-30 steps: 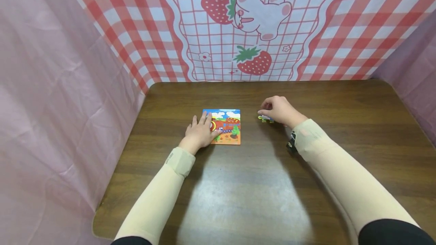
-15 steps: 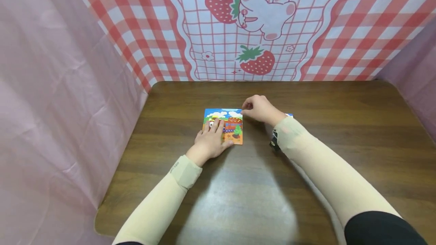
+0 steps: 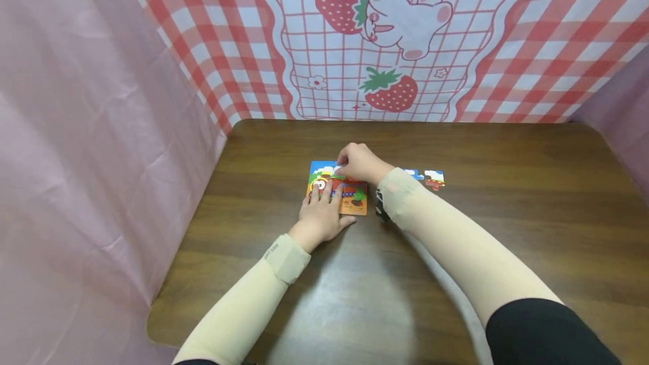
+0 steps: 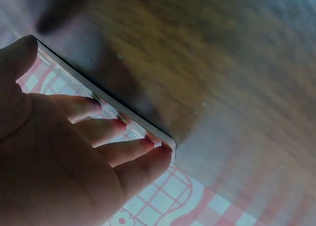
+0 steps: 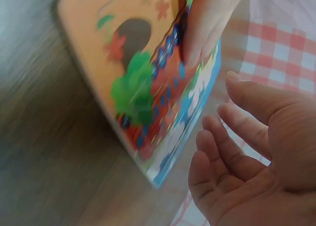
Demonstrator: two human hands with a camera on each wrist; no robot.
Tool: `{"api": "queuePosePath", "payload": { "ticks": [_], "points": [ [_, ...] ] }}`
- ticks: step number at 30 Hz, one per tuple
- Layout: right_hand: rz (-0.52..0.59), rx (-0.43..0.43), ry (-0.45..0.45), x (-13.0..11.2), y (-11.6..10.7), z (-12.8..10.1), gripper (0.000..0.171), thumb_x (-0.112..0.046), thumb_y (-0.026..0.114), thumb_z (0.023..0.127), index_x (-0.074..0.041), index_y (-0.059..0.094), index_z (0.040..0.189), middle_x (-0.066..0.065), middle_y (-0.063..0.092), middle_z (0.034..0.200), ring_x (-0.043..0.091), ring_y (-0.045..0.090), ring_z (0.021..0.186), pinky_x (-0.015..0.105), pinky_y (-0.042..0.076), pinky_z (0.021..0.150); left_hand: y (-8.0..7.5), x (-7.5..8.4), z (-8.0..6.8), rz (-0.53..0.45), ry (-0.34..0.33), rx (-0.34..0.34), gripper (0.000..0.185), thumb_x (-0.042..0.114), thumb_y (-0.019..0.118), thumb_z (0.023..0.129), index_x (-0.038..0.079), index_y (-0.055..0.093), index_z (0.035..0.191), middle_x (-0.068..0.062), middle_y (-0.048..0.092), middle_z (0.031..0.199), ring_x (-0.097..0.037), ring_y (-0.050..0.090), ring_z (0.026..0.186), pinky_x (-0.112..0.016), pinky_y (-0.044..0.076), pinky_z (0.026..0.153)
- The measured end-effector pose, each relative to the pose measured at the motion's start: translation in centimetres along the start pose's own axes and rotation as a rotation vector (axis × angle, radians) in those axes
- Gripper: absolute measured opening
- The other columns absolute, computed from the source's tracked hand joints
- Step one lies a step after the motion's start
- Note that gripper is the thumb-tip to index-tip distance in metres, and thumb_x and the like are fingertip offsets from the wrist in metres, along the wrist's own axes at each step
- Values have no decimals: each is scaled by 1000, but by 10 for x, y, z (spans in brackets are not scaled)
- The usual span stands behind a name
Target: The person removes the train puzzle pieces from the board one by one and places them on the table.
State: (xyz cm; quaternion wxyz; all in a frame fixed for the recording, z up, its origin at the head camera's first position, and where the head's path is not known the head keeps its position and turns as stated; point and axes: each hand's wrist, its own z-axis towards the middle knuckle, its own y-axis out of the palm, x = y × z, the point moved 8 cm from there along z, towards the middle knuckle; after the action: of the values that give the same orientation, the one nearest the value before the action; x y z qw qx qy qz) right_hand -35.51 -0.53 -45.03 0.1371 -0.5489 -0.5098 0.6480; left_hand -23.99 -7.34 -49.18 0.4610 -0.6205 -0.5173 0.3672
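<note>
In the head view, my left hand [image 3: 321, 219] lies with spread, straight fingers over the lower left of a square picture puzzle [image 3: 359, 205] showing a red train. Its fingertips also rest on the puzzle's shiny rim [image 4: 143, 121] in the left wrist view. Thumb and fingers of my right hand [image 3: 361, 163] curl together over the puzzle's upper middle, pinching a small puzzle piece [image 3: 338, 171], white and green and mostly hidden. The right wrist view has the right hand [image 5: 256, 152] beside the puzzle's blue sky edge, with the piece out of sight.
Two loose puzzle pieces lie right of the puzzle: a blue and white piece [image 3: 412, 174], partly behind the right sleeve, and another piece [image 3: 434, 178] with a red tab. A checked cloth [image 3: 228, 44] hangs behind the wooden table [image 3: 507, 213], and pink fabric at the left.
My right hand has moved left from the loose pieces to the puzzle's top, uncovering two of them. My left hand has slid slightly down and right across the picture.
</note>
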Motion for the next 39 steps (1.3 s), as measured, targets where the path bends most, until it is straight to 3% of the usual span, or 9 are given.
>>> {"api": "queuePosePath", "payload": {
  "ticks": [5, 13, 22, 32, 39],
  "points": [
    [-18, -10, 23, -8, 10, 10, 16, -22, 72, 77, -7, 67, 82, 2, 62, 81, 17, 57, 72, 31, 47, 64, 0, 1, -1, -5, 11, 1, 83, 72, 29, 82, 25, 9, 147, -6, 2, 151, -37, 4, 133, -52, 19, 100],
    [-41, 15, 150, -7, 18, 18, 23, -26, 75, 73, -8, 64, 65, 1, 62, 68, 18, 56, 69, 31, 46, 65, 3, 3, 1, -30, 44, 4, 81, 75, 25, 79, 32, 8, 146, -8, 0, 150, -39, 1, 132, -54, 18, 100],
    [-25, 66, 280, -10, 10, 15, 16, -14, 65, 73, -3, 59, 84, 8, 59, 82, 23, 56, 72, 34, 48, 64, -1, 2, 1, -5, 46, 16, 82, 76, 24, 78, 33, 10, 146, -9, 4, 150, -40, 4, 132, -53, 19, 100],
    [35, 54, 352, -14, 12, 12, 14, -15, 60, 77, -2, 61, 83, 9, 59, 86, 24, 56, 73, 33, 48, 62, 0, 0, 1, -10, 44, 4, 80, 74, 27, 79, 34, 8, 146, -8, 4, 150, -41, 6, 131, -53, 18, 100],
    [-67, -3, 296, -22, 18, 15, 13, -16, 64, 75, -5, 62, 83, 7, 60, 81, 21, 57, 69, 32, 47, 61, 1, -2, 1, 9, 53, 3, 80, 75, 25, 79, 35, 5, 145, -6, 0, 151, -40, 6, 131, -52, 17, 101]
  ]
}}
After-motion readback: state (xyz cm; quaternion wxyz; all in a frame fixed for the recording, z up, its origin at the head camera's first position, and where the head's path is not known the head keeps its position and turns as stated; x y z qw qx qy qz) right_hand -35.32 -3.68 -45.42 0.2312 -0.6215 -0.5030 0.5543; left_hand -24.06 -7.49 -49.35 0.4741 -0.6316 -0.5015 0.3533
